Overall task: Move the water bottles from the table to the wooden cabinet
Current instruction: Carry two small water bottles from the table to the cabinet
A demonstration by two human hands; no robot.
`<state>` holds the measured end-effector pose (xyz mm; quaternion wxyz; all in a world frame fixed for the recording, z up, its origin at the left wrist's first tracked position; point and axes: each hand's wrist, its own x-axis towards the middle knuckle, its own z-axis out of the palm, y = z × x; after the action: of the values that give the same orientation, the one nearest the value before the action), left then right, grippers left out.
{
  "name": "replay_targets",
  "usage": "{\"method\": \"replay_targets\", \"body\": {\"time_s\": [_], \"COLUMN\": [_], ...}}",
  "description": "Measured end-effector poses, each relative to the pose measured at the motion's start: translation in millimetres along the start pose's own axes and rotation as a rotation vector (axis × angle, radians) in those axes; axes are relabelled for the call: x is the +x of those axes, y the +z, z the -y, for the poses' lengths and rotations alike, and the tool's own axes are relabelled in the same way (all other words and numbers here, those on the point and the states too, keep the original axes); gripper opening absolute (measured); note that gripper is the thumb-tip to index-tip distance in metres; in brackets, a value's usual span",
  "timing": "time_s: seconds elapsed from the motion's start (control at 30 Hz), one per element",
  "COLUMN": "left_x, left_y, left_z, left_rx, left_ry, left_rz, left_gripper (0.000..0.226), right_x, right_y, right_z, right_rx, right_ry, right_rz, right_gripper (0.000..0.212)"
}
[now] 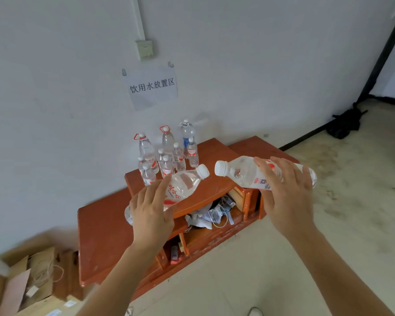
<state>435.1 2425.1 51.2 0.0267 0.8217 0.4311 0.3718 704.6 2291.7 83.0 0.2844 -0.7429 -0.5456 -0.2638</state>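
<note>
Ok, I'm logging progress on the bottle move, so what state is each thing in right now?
left-hand bottle: capped, tilted, gripped by the left hand
right-hand bottle: capped, nearly level, gripped by the right hand
bottles on the cabinet: upright, capped, clustered by the wall
wooden cabinet: front compartment open, clutter inside
paper sign: clipped to the wall

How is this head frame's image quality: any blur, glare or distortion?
Head view: light is soft and even, no harsh shadows or glare; the wall sign is sharp; the left hand on the left bottle and right hand on the right bottle are slightly soft; the cardboard boxes at lower left are smeared; wide-angle stretch makes the wooden cabinet look tilted.
</note>
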Motion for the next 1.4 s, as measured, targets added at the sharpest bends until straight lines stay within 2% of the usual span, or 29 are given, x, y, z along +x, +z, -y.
{"method": "replay_targets", "body": {"time_s": [0.23, 0.37, 0.53, 0.73, 0.97, 1.23, 1.4], "left_x": [101, 152, 190, 212, 245, 266, 264], "left_y": [113, 148, 199, 274, 364, 437, 471], "left_z": [-17, -18, 8, 65, 135, 195, 202], "left_rx": [-0.106, -0.154, -0.161, -0.168, -0.203, -0.189, -0.17], "left_ry": [-0.239, -0.385, -0.573, -0.709, -0.93, -1.08, -1.152], "left_rz": [0.052, 0.043, 0.038, 0.119, 0.248, 0.287, 0.282], "left_gripper": [0.072, 0.08, 0.085, 0.087, 0.082, 0.078, 0.074], "right_x": [104, 168, 222, 224, 240, 229, 215], "right_y": [121, 176, 260, 361, 479, 586, 638], "right_z": [-85, -114, -127, -118, -95, -72, -64], "right_rx": [0.125, 0.21, 0.39, 0.538, 0.603, 0.718, 0.766], "right_ry": [0.015, -0.016, 0.005, 0.107, 0.237, 0.443, 0.375], "right_rz": [0.154, 0.16, 0.261, 0.412, 0.718, 0.841, 0.932], "right_gripper": [0.094, 0.091, 0.081, 0.072, 0.07, 0.07, 0.072]}}
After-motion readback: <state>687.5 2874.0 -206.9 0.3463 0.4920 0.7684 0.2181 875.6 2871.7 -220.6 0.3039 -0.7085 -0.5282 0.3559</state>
